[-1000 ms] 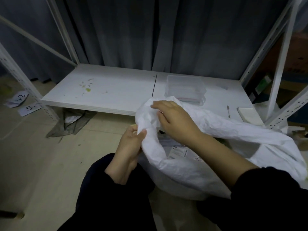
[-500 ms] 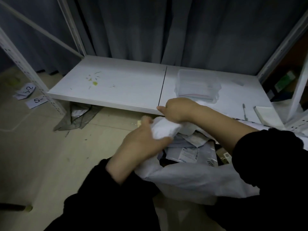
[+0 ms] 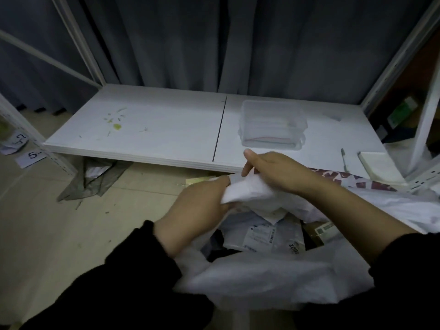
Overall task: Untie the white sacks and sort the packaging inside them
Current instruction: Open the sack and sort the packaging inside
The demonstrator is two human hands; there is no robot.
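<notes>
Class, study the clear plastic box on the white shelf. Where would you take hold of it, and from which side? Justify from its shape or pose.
Probably by its left and right walls just under the rim, coming from the near side. The clear plastic box sits upright on the white shelf, with bare shelf beside both walls and its near wall facing the shelf's front edge.

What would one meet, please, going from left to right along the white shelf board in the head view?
Green stain → seam between the two boards → clear plastic container → pen → white pad.
</notes>
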